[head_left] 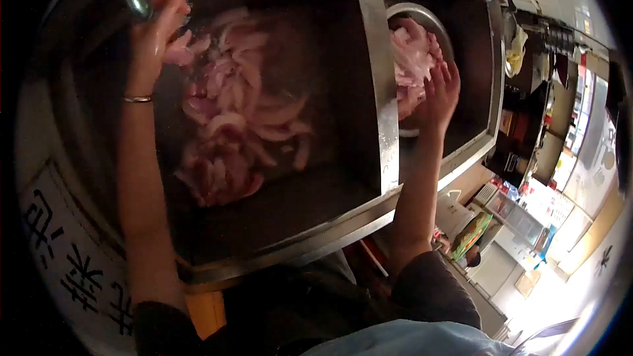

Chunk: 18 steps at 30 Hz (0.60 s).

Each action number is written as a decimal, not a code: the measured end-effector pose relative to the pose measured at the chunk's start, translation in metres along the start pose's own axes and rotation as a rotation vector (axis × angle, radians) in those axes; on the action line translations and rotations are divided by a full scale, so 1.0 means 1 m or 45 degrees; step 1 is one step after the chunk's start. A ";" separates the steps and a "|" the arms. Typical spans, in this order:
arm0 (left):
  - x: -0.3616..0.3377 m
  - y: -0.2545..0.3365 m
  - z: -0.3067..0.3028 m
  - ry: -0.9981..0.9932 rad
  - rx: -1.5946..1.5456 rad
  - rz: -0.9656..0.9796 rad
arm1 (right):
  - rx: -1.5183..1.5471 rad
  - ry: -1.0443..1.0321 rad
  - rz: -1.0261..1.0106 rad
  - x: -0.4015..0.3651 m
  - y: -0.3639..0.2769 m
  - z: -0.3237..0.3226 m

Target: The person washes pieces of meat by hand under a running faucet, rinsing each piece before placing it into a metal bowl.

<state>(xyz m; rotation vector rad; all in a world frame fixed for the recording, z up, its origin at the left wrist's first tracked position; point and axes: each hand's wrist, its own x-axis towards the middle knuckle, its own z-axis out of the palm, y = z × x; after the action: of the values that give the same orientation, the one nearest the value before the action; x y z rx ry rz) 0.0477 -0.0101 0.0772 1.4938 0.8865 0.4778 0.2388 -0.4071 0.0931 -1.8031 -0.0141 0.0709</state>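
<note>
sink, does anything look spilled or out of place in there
One mild oddity: meat pieces lie loose in the left basin, with no visible bowl under them, whereas in the right basin the meat sits in a metal bowl. No spill or damage is evident.

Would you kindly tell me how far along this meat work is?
Partway, it seems: the raw pink meat heaped in the round silver metal bowl looks done. The right hand touches it, while the left hand is by the curved metal tap. Pale pink strips in the dark rectangular basin look left.
</note>
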 end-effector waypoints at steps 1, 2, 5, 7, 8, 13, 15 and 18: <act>-0.003 0.005 0.004 0.037 0.063 0.068 | -0.001 0.017 0.000 0.012 0.007 0.001; -0.003 0.003 0.001 0.043 -0.010 0.040 | -0.543 -0.113 -0.377 0.025 0.018 0.004; -0.007 0.016 -0.007 -0.034 -0.165 -0.128 | -1.366 -0.346 -0.738 0.055 0.086 -0.009; -0.002 0.015 -0.011 -0.034 -0.089 -0.101 | -1.640 -0.449 -0.710 0.052 0.094 -0.015; 0.003 0.013 0.000 -0.037 -0.010 -0.085 | -1.739 -0.436 -0.724 0.046 0.082 -0.023; -0.001 0.020 0.001 0.077 -0.246 -0.179 | -1.751 -0.267 -0.817 0.060 0.132 -0.104; 0.013 0.001 -0.011 0.065 -0.166 -0.162 | -1.481 -0.333 -0.555 0.087 0.154 -0.137; 0.040 -0.041 -0.039 -0.308 -0.093 -0.037 | -1.165 -0.513 -0.843 0.076 0.079 -0.087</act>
<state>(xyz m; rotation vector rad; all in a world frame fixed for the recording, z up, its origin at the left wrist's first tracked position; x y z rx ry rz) 0.0330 0.0423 0.0348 1.4352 0.6926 0.2967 0.3172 -0.5058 0.0332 -2.5580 -1.0728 -0.0612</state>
